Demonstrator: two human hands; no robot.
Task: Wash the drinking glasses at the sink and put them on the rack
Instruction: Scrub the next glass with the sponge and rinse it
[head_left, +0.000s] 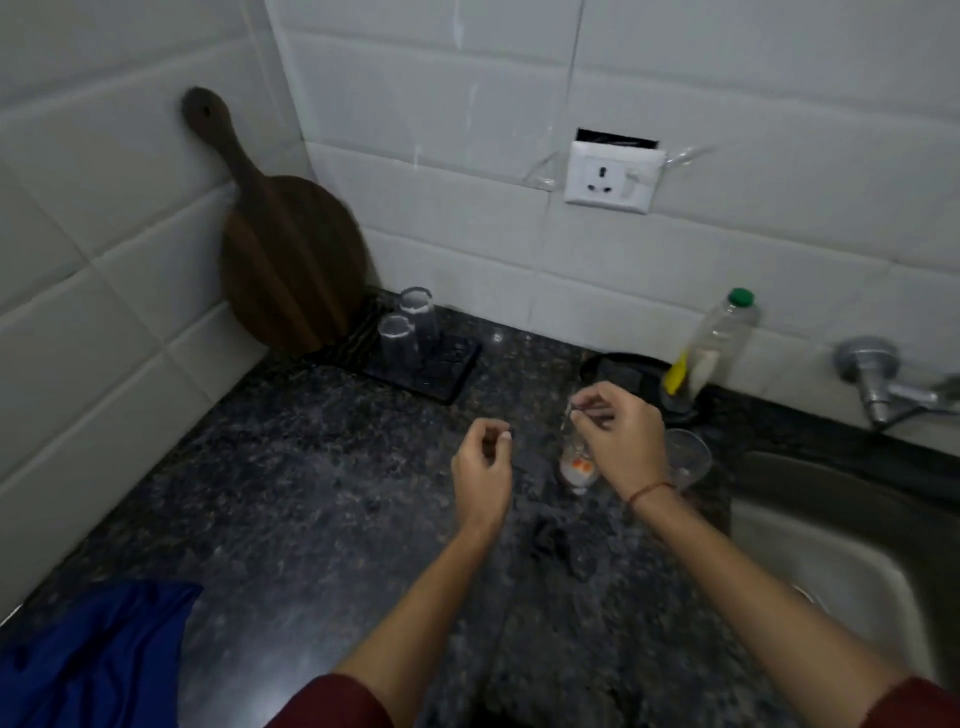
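Observation:
Two clear glasses (408, 332) stand upside down on the black rack (441, 371) at the back of the counter. My right hand (621, 439) grips the rim of a clear glass (576, 467) that holds pale residue with an orange spot at its bottom. Another clear glass (688, 460) stands just right of that hand, near the sink (831, 561). My left hand (483, 467) hovers over the counter to the left, fingers curled, holding nothing.
A wooden board (291, 260) leans in the wall corner. A soap bottle with a green cap (719, 338) and a yellow brush stand in a black holder. A tap (883, 387) is at the right. Blue cloth (98, 654) lies at the front left.

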